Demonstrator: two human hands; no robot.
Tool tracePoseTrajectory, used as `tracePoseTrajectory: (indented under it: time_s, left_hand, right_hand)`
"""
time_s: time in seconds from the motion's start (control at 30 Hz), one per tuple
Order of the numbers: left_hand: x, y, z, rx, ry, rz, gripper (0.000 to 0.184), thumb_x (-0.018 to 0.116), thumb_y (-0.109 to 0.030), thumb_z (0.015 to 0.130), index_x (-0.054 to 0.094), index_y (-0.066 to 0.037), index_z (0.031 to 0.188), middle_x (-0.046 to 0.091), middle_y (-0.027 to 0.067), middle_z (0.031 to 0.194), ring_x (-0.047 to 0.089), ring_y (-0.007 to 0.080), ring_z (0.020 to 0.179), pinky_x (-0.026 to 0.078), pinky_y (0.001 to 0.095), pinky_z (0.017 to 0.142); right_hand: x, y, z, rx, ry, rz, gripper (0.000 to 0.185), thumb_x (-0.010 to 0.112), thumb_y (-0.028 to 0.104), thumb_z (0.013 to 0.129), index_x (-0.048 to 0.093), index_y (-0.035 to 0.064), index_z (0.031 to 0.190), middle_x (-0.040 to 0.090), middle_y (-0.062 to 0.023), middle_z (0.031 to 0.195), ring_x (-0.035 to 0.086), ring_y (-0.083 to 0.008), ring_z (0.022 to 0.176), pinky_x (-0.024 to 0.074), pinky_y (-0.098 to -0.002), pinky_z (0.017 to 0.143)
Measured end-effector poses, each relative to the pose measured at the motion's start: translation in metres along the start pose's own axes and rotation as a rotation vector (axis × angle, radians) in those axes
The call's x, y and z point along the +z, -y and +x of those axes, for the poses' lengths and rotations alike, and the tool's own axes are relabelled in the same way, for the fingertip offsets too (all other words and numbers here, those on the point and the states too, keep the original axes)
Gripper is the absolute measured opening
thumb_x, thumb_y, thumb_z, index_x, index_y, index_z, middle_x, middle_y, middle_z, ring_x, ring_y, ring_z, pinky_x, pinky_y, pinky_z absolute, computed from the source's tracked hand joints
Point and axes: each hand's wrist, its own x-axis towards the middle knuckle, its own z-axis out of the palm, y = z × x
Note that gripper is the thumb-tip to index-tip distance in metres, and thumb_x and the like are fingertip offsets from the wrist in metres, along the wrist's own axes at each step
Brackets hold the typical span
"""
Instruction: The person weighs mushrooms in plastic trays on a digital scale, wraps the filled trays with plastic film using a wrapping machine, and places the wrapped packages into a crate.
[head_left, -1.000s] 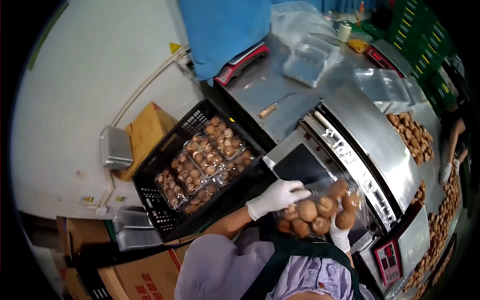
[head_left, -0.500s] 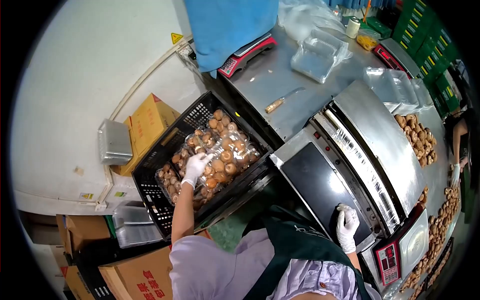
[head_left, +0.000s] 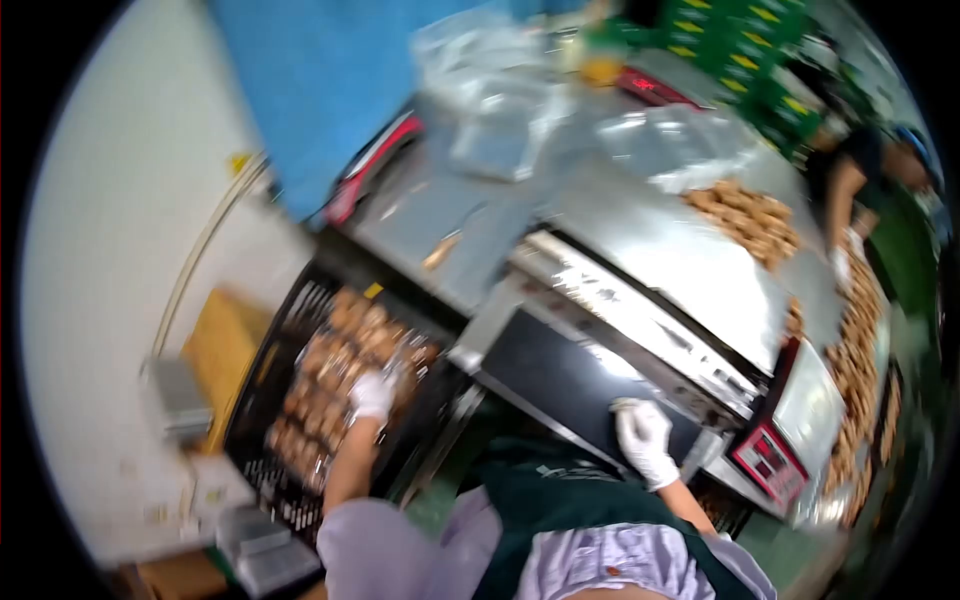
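My left hand (head_left: pixel 372 396), in a white glove, reaches into a black plastic crate (head_left: pixel 262 385) and touches the film-wrapped packs of brown mushrooms (head_left: pixel 318 395). Motion smears its fingers, so their grip does not show. My right hand (head_left: pixel 645 440), also gloved, is over the black plate (head_left: pixel 560 375) of the wrapping machine with its fingers curled in. Its fingertips look greyish; whether they hold anything small cannot be made out.
Right of the machine stands a red scale (head_left: pixel 770 462). Loose mushrooms (head_left: pixel 745 220) lie in heaps on the steel table, with clear trays (head_left: pixel 500 130) farther back. A knife (head_left: pixel 442 250) lies near the crate. At far right a co-worker (head_left: pixel 850 185) bends over mushrooms.
The whole view has swung and blurred, shifting table and crate leftward and showing more of the co-worker. My left hand stays at the packs in the crate; my right hand remains at the black plate.
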Motion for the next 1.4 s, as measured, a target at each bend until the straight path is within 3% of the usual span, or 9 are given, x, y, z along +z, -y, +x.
tracePoseTrajectory:
  time_s: [0.13,0.3,0.5,0.63,0.77,0.9,1.07,1.13,1.4]
  left_hand:
    - [0.01,0.025,0.027,0.174,0.182,0.159,0.056,0.039,-0.055,0.09,0.066,-0.006,0.094,0.066,0.0192,0.09,0.065,0.0327,0.087,0.052,0.0449,0.07]
    - [0.004,0.048,0.069,0.099,0.328,0.066,0.062,0.057,-0.053,0.077,0.065,0.006,0.093,0.061,0.0296,0.097,0.059,0.0406,0.098,0.046,0.0452,0.084]
    - [-0.103,-0.062,-0.008,0.152,-0.09,-0.136,0.034,0.047,-0.029,0.094,0.064,0.0,0.101,0.067,0.0178,0.089,0.061,0.03,0.073,0.047,0.0395,0.07]
    - [-0.121,-0.131,-0.03,0.348,-0.501,-0.432,0.042,0.058,-0.034,0.087,0.062,0.003,0.105,0.066,0.0211,0.095,0.062,0.0338,0.081,0.049,0.0379,0.078]
    - [-0.132,-0.221,-0.071,0.465,-0.597,-0.63,0.018,0.053,-0.012,0.09,0.061,0.004,0.093,0.063,0.0139,0.091,0.059,0.0237,0.078,0.047,0.0324,0.073]
    - [-0.159,-0.325,-0.173,0.717,-0.554,-0.788,0.012,0.053,-0.006,0.088,0.062,0.002,0.092,0.061,0.0083,0.089,0.057,0.0158,0.076,0.047,0.0259,0.066]
    - [-0.167,-0.424,-0.286,0.928,-0.377,-0.823,0.01,0.055,0.002,0.082,0.062,0.001,0.088,0.064,0.011,0.09,0.062,0.0234,0.085,0.048,0.0316,0.08]
    - [-0.161,-0.448,-0.313,1.001,-0.319,-0.813,0.01,0.057,0.002,0.08,0.063,0.0,0.088,0.065,0.012,0.091,0.063,0.0254,0.086,0.049,0.0329,0.08]
    - [-0.13,-0.496,-0.371,1.042,-0.225,-0.796,0.009,0.059,0.0,0.079,0.063,-0.001,0.087,0.065,0.0131,0.088,0.063,0.0266,0.083,0.049,0.033,0.076]
  right_hand:
    - [-0.002,-0.001,-0.004,0.047,-0.01,-0.013,0.006,0.061,0.01,0.08,0.067,0.0082,0.082,0.068,-0.0069,0.088,0.065,-0.0233,0.076,0.0528,-0.033,0.069]
    - [-0.02,0.005,-0.02,0.216,-0.046,0.184,0.015,0.062,0.016,0.084,0.065,0.0077,0.097,0.066,-0.0069,0.097,0.064,-0.0235,0.086,0.0518,-0.0318,0.076]
    - [-0.112,-0.016,-0.068,0.449,-0.443,0.212,0.016,0.065,0.011,0.081,0.066,0.0056,0.096,0.067,-0.0105,0.09,0.065,-0.0234,0.082,0.0509,-0.031,0.074]
    - [-0.202,-0.057,-0.114,0.445,-0.706,-0.22,0.016,0.066,0.002,0.077,0.067,0.0033,0.092,0.065,-0.0097,0.079,0.063,-0.018,0.068,0.0492,-0.0276,0.061]
    - [-0.288,-0.123,-0.184,0.526,-0.895,-0.448,0.014,0.069,0.009,0.077,0.068,0.0054,0.09,0.066,-0.0108,0.082,0.064,-0.0228,0.073,0.0506,-0.0314,0.066]
    - [-0.364,-0.177,-0.253,0.892,-0.792,-0.582,0.021,0.067,0.018,0.079,0.067,0.0065,0.097,0.064,-0.0123,0.082,0.063,-0.0239,0.074,0.0503,-0.0325,0.068]
    - [-0.385,-0.259,-0.335,0.926,-0.569,-0.786,0.031,0.07,0.028,0.075,0.068,0.0083,0.098,0.065,-0.0148,0.086,0.063,-0.0302,0.079,0.05,-0.0385,0.072]
    - [-0.383,-0.278,-0.352,1.169,-0.234,-0.567,0.024,0.07,0.027,0.074,0.07,0.0088,0.09,0.065,-0.014,0.083,0.062,-0.0315,0.081,0.0492,-0.0395,0.072]
    - [-0.395,-0.295,-0.363,1.018,-0.171,-0.614,0.02,0.067,0.028,0.075,0.07,0.0093,0.083,0.065,-0.0145,0.08,0.062,-0.0329,0.078,0.0488,-0.0406,0.069]
